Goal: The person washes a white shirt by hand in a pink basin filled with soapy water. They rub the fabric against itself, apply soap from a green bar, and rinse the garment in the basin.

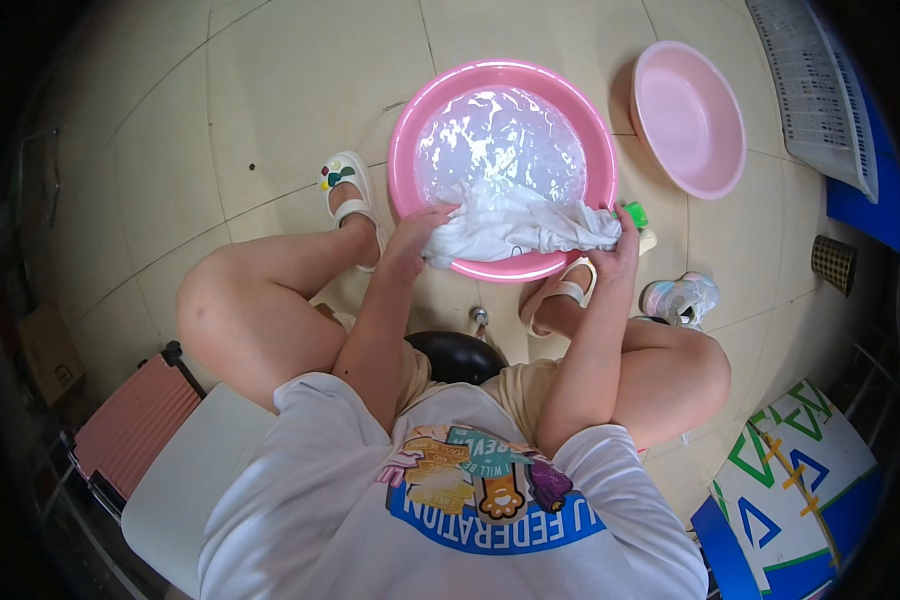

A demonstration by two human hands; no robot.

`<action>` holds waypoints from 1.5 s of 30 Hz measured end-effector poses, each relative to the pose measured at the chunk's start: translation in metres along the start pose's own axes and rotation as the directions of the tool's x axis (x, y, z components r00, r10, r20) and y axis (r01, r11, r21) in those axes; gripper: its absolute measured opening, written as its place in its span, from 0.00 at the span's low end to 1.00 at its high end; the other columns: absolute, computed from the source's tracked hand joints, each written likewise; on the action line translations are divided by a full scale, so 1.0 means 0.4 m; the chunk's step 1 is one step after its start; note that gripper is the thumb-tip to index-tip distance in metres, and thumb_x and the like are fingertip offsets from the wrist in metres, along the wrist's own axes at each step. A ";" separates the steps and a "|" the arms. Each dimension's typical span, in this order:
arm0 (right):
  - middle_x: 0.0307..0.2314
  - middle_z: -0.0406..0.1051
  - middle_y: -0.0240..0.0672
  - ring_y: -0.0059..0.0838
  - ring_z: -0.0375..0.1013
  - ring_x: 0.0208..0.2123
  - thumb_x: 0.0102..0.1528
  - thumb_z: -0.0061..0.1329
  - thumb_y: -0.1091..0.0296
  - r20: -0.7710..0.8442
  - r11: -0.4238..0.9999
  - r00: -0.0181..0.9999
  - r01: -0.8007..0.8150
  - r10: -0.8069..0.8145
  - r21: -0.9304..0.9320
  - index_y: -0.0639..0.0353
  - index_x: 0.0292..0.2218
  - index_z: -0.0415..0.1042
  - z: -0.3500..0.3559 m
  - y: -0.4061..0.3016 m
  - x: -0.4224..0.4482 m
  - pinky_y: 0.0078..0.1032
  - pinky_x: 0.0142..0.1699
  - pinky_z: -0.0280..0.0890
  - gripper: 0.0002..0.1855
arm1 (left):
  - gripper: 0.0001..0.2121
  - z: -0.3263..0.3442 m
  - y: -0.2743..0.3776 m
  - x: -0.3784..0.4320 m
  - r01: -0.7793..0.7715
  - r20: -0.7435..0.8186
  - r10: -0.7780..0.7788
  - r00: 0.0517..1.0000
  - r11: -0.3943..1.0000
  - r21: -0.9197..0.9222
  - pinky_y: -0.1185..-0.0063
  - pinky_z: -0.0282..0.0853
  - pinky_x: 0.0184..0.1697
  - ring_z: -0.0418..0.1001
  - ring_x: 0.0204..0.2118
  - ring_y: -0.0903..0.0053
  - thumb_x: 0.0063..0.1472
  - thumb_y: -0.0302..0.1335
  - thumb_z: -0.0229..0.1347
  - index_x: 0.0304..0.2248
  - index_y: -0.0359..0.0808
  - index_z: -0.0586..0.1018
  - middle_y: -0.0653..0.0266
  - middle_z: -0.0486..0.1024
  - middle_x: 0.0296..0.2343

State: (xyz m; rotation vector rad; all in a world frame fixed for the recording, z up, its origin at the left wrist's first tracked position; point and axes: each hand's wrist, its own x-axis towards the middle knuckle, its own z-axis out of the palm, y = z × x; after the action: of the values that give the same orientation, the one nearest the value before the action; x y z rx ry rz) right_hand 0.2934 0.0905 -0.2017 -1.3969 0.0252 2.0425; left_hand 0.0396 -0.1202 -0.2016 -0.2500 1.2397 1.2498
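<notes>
A wet white cloth (521, 225), bunched lengthwise, stretches between my hands over the near rim of a pink basin (403, 161). My left hand (418, 236) grips its left end, and my right hand (616, 244) holds the right end. Part of the cloth's far edge reaches down toward the water (499, 139), which ripples and reflects bright light. Just beyond my right fingers, a green object (634, 216) sits by the basin; what it is cannot be made out.
A lighter pink basin (690, 120) stands to the right, near a white plastic basket (817, 97). On the tiled floor lie a sneaker (682, 298) and a dark patterned cup-like container (832, 264). A white table edge (187, 480) and a pink folding chair (139, 424) are at left.
</notes>
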 end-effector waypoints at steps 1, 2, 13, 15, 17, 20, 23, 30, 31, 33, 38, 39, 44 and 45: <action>0.32 0.72 0.41 0.41 0.72 0.37 0.54 0.48 0.66 0.015 1.000 1.000 -0.002 0.002 -0.002 0.64 0.36 0.71 0.008 0.004 -0.005 0.44 0.47 0.68 0.11 | 0.15 -0.011 -0.005 0.008 -0.030 0.043 0.029 0.999 0.999 0.039 0.78 0.71 0.40 0.74 0.38 0.73 0.58 0.27 0.50 0.43 0.28 0.73 0.58 0.74 0.37; 0.32 0.72 0.41 0.41 0.72 0.37 0.54 0.48 0.66 0.018 1.000 1.000 -0.003 0.003 -0.005 0.64 0.36 0.71 0.016 0.007 -0.010 0.44 0.47 0.68 0.11 | 0.15 -0.020 -0.009 0.014 -0.062 0.086 0.056 0.995 0.995 0.076 0.76 0.72 0.42 0.74 0.39 0.72 0.59 0.26 0.48 0.45 0.30 0.72 0.57 0.74 0.39; 0.41 0.69 0.38 0.38 0.69 0.44 0.57 0.41 0.70 0.208 0.953 0.948 0.190 -0.240 0.235 0.61 0.46 0.68 0.118 0.030 0.091 0.39 0.53 0.62 0.15 | 0.12 0.051 0.103 0.128 -0.210 -0.028 0.235 0.972 0.803 -0.557 0.70 0.71 0.44 0.73 0.40 0.68 0.63 0.30 0.46 0.44 0.35 0.73 0.58 0.73 0.37; 0.42 0.67 0.40 0.37 0.69 0.43 0.58 0.38 0.72 0.181 0.900 0.897 0.424 -0.402 -0.101 0.62 0.41 0.68 0.121 0.068 0.131 0.35 0.52 0.64 0.10 | 0.12 0.016 0.093 0.209 -0.254 -0.044 0.266 0.963 0.839 -0.481 0.71 0.71 0.45 0.73 0.41 0.68 0.64 0.31 0.47 0.43 0.36 0.74 0.57 0.73 0.38; 0.42 0.66 0.44 0.41 0.68 0.44 0.57 0.41 0.68 0.248 0.812 0.882 0.468 -0.402 -0.349 0.60 0.45 0.66 0.154 0.126 0.132 0.39 0.53 0.62 0.14 | 0.13 -0.066 0.063 0.298 -0.332 0.017 0.335 0.942 0.926 0.177 0.67 0.66 0.51 0.69 0.46 0.62 0.61 0.33 0.52 0.45 0.42 0.74 0.52 0.70 0.43; 0.54 0.53 0.57 0.55 0.60 0.52 0.50 0.50 0.54 0.645 -0.400 0.561 0.507 -0.519 -0.763 0.51 0.56 0.58 0.089 0.182 0.194 0.49 0.56 0.55 0.34 | 0.20 0.031 0.066 0.294 -0.338 0.149 0.722 0.676 0.123 0.933 0.63 0.60 0.54 0.63 0.52 0.53 0.56 0.38 0.57 0.49 0.50 0.73 0.42 0.63 0.49; 0.56 0.47 0.59 0.59 0.58 0.54 0.50 0.49 0.52 0.586 -0.527 0.766 0.394 -0.264 -0.753 0.51 0.57 0.57 0.123 0.233 0.188 0.46 0.57 0.55 0.35 | 0.27 0.032 0.033 0.300 -0.307 0.213 0.624 0.752 0.046 0.951 0.59 0.55 0.56 0.58 0.53 0.46 0.51 0.40 0.61 0.52 0.58 0.70 0.36 0.58 0.50; 0.47 0.64 0.53 0.49 0.65 0.49 0.44 0.52 0.64 0.192 -0.141 0.980 0.184 -0.049 -0.973 0.57 0.52 0.62 0.139 0.198 0.341 0.38 0.50 0.62 0.33 | 0.25 0.148 0.009 0.389 -0.337 0.141 0.367 0.920 0.552 0.763 0.69 0.67 0.45 0.70 0.44 0.59 0.55 0.36 0.57 0.51 0.37 0.67 0.47 0.70 0.40; 0.47 0.64 0.53 0.49 0.65 0.49 0.44 0.52 0.64 0.191 -0.141 0.981 0.183 -0.044 -0.973 0.57 0.52 0.62 0.158 0.214 0.321 0.38 0.50 0.62 0.33 | 0.22 0.158 0.009 0.405 -0.232 0.014 0.245 0.969 0.896 0.378 0.71 0.69 0.44 0.72 0.42 0.65 0.58 0.35 0.55 0.49 0.34 0.69 0.53 0.72 0.37; 0.41 0.68 0.46 0.46 0.69 0.44 0.41 0.52 0.70 0.480 0.057 0.779 0.545 -0.403 -0.836 0.55 0.47 0.67 0.185 0.251 0.247 0.34 0.47 0.64 0.28 | 0.20 0.175 0.030 0.409 -0.100 0.034 0.096 0.995 0.989 0.108 0.70 0.70 0.43 0.72 0.41 0.66 0.60 0.35 0.53 0.47 0.32 0.69 0.55 0.72 0.37; 0.35 0.69 0.41 0.43 0.71 0.39 0.41 0.55 0.70 0.603 -0.087 0.677 0.632 -0.422 -0.770 0.53 0.39 0.72 0.324 0.295 0.008 0.33 0.43 0.66 0.19 | 0.17 0.101 -0.041 0.467 0.095 0.352 0.036 0.935 0.933 -0.348 0.74 0.72 0.37 0.75 0.35 0.73 0.63 0.40 0.46 0.44 0.35 0.72 0.62 0.73 0.34; 0.35 0.69 0.41 0.42 0.71 0.37 0.42 0.55 0.69 0.657 -0.191 0.631 0.646 -0.412 -0.739 0.54 0.37 0.72 0.343 0.305 -0.010 0.33 0.41 0.67 0.17 | 0.17 0.118 -0.033 0.434 0.095 0.353 0.035 0.935 0.934 -0.344 0.74 0.72 0.37 0.75 0.35 0.73 0.63 0.40 0.46 0.44 0.35 0.72 0.62 0.73 0.34; 0.29 0.70 0.42 0.45 0.72 0.32 0.46 0.54 0.60 0.449 -0.313 0.705 0.325 -0.549 -0.892 0.55 0.32 0.72 0.361 0.268 0.088 0.39 0.36 0.66 0.12 | 0.15 0.216 0.033 0.291 -0.003 0.102 0.020 0.995 0.986 -0.168 0.76 0.72 0.35 0.75 0.34 0.75 0.62 0.36 0.47 0.42 0.35 0.74 0.63 0.75 0.32; 0.29 0.70 0.42 0.45 0.72 0.32 0.46 0.54 0.60 0.449 -0.313 0.705 0.325 -0.549 -0.892 0.55 0.32 0.72 0.366 0.264 0.101 0.39 0.36 0.66 0.12 | 0.15 0.203 0.030 0.294 -0.003 0.102 0.021 0.995 0.986 -0.168 0.76 0.72 0.35 0.75 0.34 0.75 0.62 0.36 0.47 0.42 0.35 0.74 0.63 0.75 0.32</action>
State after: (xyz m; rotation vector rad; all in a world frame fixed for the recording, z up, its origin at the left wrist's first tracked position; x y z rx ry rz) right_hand 0.1089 0.0810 -0.2078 -1.8008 -2.1555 0.8724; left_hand 0.0544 0.0105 -0.2588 -0.2961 1.0496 1.3629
